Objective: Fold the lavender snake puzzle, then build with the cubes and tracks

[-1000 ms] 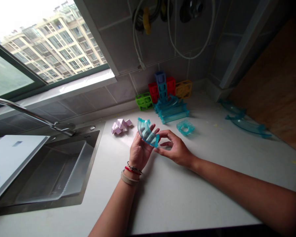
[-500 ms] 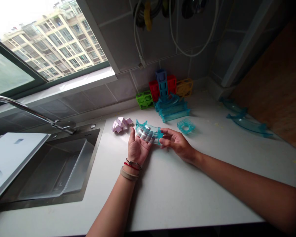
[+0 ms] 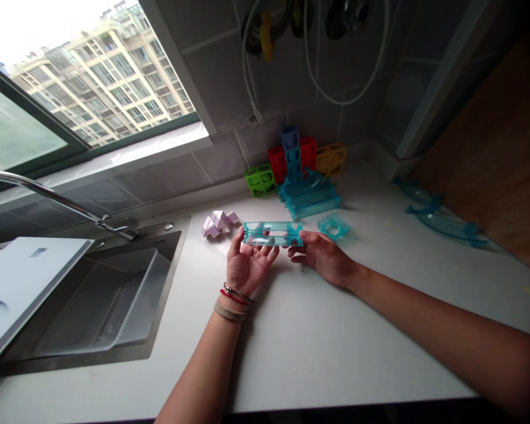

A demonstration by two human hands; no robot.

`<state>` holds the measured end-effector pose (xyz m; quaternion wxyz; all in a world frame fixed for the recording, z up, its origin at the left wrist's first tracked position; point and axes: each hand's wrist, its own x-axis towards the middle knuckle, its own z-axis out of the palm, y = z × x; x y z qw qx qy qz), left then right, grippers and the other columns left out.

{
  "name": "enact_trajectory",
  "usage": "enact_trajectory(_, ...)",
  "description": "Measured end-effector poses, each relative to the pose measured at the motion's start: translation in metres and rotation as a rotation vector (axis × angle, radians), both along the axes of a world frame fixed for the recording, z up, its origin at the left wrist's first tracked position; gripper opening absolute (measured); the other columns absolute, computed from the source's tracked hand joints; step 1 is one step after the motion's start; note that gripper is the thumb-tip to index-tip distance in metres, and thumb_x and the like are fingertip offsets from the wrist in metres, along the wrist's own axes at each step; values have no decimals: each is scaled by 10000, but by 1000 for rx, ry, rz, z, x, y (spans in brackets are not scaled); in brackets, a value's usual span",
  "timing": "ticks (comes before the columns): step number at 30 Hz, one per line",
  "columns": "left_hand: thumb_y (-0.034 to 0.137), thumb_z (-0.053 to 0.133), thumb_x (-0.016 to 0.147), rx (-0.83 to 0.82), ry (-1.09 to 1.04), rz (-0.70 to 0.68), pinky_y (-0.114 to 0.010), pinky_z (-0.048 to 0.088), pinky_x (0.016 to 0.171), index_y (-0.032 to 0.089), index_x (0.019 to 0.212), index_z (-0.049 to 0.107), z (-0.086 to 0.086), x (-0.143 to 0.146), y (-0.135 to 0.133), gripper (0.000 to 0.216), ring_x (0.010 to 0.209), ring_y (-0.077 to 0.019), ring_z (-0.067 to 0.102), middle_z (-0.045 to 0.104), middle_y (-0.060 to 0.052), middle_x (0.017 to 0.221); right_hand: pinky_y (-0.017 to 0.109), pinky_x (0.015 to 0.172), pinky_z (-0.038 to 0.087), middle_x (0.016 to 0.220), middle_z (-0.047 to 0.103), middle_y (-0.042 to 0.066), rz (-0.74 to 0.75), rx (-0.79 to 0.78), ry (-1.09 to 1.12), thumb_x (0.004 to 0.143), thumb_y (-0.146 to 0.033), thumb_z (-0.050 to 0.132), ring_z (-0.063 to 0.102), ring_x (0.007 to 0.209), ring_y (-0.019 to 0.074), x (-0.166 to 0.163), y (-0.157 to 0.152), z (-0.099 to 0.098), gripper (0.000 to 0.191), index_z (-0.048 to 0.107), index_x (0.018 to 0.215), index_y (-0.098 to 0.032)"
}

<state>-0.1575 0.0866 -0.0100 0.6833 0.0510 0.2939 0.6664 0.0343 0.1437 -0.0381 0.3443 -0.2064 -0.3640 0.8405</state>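
A translucent teal plastic track piece (image 3: 272, 226) is held level above the counter, its long side facing me. My left hand (image 3: 249, 265) is palm up, thumb against the left end of the piece and fingers beneath it. At the right end, my right hand (image 3: 324, 253) pinches the piece between thumb and fingers. Just behind lies a teal openwork ring (image 3: 333, 226). A pale pink faceted block shape (image 3: 218, 224) rests to the left of the held piece.
Several teal pieces (image 3: 311, 200) are stacked near the wall, before green (image 3: 259, 180), red (image 3: 308, 152), blue (image 3: 290, 141) and yellow (image 3: 331, 158) blocks. Curved teal tracks (image 3: 446, 227) lie at right. On the left are a sink (image 3: 154, 312), a faucet (image 3: 62, 197) and a white board (image 3: 30, 282).
The track piece has been rotated in my hands: its curved, tilted side showed before, and now it appears straight and level. My right fingers have shifted slightly along its right end.
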Motion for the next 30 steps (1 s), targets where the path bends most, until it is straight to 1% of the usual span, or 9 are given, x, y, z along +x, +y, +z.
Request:
enact_trajectory(2,434,597,979,0,10,0,-405,606,885,167,1088,700,0,0,0,306,914,-233,753,766,-93,982,326,800,523,936,730,46,10,-4,7,875,-464,735,650,857,189,0,0,0,267,732,906,-198)
enact_trajectory(8,428,564,996,46,4,-40,-386,601,880,151,1234,670,2,0,-1,380,954,-244,759,765,-96,994,323,809,510,924,712,37,22,16,6,864,-478,751,639,873,189,2,-1,-1,278,712,904,-205)
enact_trajectory(11,434,556,1006,61,17,-47,-384,605,862,170,1202,676,1,0,-1,350,928,-238,762,764,-86,969,315,806,506,908,700,32,25,29,4,859,-473,766,635,868,184,2,-1,-1,275,703,887,-207)
enact_trajectory(15,460,555,1019,65,62,-6,-371,617,839,184,1140,682,-4,0,2,327,906,-216,758,769,-89,991,305,793,507,928,698,17,12,19,9,848,-447,795,636,848,170,2,-1,2,261,713,961,-227)
enact_trajectory(20,468,517,1048,61,73,29,-353,622,880,157,1162,666,-9,-1,5,363,990,-214,755,762,-109,1086,293,789,514,945,696,8,-3,7,3,830,-420,827,639,844,159,2,-2,3,258,730,980,-234)
enact_trajectory(22,456,505,1056,65,56,25,-343,621,889,148,1148,666,-9,-2,5,360,993,-207,752,759,-112,1095,291,790,516,948,697,7,1,12,1,826,-402,833,639,847,157,2,-2,3,250,735,985,-236)
enact_trajectory(25,446,476,1068,79,27,9,-328,623,865,150,1117,667,-6,-2,4,355,950,-196,753,759,-101,1054,288,792,517,956,697,7,6,23,3,836,-398,826,638,854,154,2,-2,2,241,739,992,-237)
enact_trajectory(30,397,480,1065,94,19,-9,-328,623,807,166,1095,667,-3,-1,3,298,912,-201,755,763,-84,1014,295,796,516,959,706,16,10,28,6,842,-446,817,641,861,164,2,-1,1,265,736,971,-230)
